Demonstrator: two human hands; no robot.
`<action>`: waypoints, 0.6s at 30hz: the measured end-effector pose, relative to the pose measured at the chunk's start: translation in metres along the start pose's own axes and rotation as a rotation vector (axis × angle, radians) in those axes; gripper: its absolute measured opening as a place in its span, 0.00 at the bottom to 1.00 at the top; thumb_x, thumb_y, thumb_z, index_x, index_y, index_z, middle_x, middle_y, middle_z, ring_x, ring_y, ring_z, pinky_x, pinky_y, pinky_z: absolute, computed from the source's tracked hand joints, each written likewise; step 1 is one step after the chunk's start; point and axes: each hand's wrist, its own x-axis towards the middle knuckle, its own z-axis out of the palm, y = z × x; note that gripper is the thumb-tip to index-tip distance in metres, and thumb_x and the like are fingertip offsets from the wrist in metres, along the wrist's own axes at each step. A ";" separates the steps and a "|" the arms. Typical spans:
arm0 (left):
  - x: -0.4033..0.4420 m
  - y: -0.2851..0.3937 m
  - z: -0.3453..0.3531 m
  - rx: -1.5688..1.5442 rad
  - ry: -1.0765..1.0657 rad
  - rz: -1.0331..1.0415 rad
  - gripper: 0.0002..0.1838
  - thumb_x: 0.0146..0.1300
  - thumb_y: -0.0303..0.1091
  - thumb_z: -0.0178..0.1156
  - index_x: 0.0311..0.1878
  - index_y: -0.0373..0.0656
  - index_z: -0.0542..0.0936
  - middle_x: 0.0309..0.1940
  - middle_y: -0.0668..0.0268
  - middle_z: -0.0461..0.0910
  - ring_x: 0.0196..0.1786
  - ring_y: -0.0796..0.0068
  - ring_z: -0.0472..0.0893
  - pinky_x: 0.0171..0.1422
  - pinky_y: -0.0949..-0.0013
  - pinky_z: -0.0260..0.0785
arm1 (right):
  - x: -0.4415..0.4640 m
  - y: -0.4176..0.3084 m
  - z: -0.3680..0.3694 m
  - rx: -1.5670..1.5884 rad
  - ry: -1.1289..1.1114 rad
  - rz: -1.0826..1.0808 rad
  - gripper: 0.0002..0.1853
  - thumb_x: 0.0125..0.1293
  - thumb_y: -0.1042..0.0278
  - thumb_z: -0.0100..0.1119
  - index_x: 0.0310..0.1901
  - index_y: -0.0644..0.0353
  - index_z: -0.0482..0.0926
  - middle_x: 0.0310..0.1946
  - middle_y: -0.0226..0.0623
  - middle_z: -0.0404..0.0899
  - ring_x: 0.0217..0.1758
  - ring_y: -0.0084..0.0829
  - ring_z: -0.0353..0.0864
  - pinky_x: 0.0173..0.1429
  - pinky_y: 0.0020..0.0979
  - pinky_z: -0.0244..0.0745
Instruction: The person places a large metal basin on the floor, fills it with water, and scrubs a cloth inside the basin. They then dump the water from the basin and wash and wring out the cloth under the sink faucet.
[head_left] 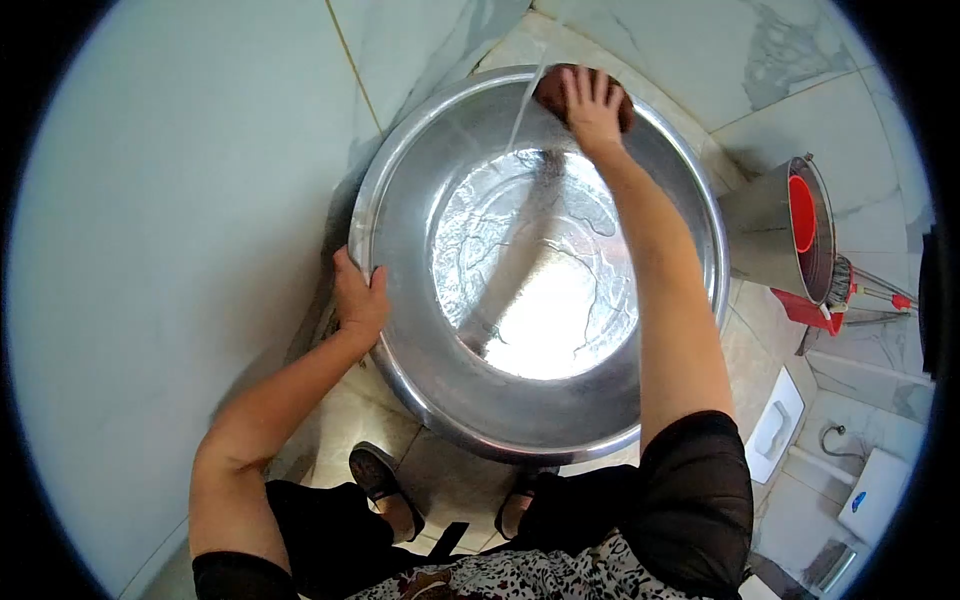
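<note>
A large round metal basin (400, 200) stands on the tiled floor in front of me, with shallow water across its bottom. A thin stream of water falls into it near the far side. My right hand (597, 110) presses a dark brown cloth or scrubbing pad (552, 90) against the inner wall at the far rim, its fingers spread over the top. At the left rim, my left hand (361, 297) grips the basin's edge, the thumb on the inside.
At the right stands a metal bucket (765, 220) with a red item (801, 214) inside. Beside it are a mop head (840, 282) and a red dustpan (808, 312). A squat toilet (775, 428) lies at the lower right. A tiled wall (200, 200) rises close on the left.
</note>
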 end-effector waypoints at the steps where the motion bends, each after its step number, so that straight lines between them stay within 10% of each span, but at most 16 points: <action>1: 0.001 -0.003 0.000 -0.005 -0.007 -0.009 0.27 0.53 0.25 0.55 0.55 0.32 0.58 0.45 0.44 0.70 0.49 0.46 0.72 0.55 0.58 0.62 | -0.012 0.017 0.006 -0.053 -0.034 0.055 0.32 0.61 0.67 0.44 0.67 0.54 0.47 0.67 0.45 0.48 0.68 0.53 0.48 0.61 0.62 0.48; 11: -0.001 0.000 -0.002 -0.016 0.007 0.000 0.27 0.53 0.27 0.57 0.55 0.33 0.59 0.47 0.45 0.70 0.50 0.49 0.71 0.55 0.58 0.61 | -0.244 0.057 0.016 -0.006 -0.562 0.163 0.29 0.63 0.66 0.42 0.67 0.53 0.52 0.69 0.51 0.36 0.71 0.55 0.33 0.67 0.60 0.33; 18: 0.002 0.001 -0.003 -0.046 -0.036 0.031 0.24 0.58 0.36 0.56 0.53 0.34 0.60 0.42 0.48 0.73 0.45 0.54 0.74 0.51 0.59 0.64 | -0.239 -0.040 0.032 0.571 -0.388 0.753 0.31 0.50 0.76 0.56 0.57 0.67 0.58 0.65 0.59 0.47 0.69 0.59 0.40 0.68 0.56 0.35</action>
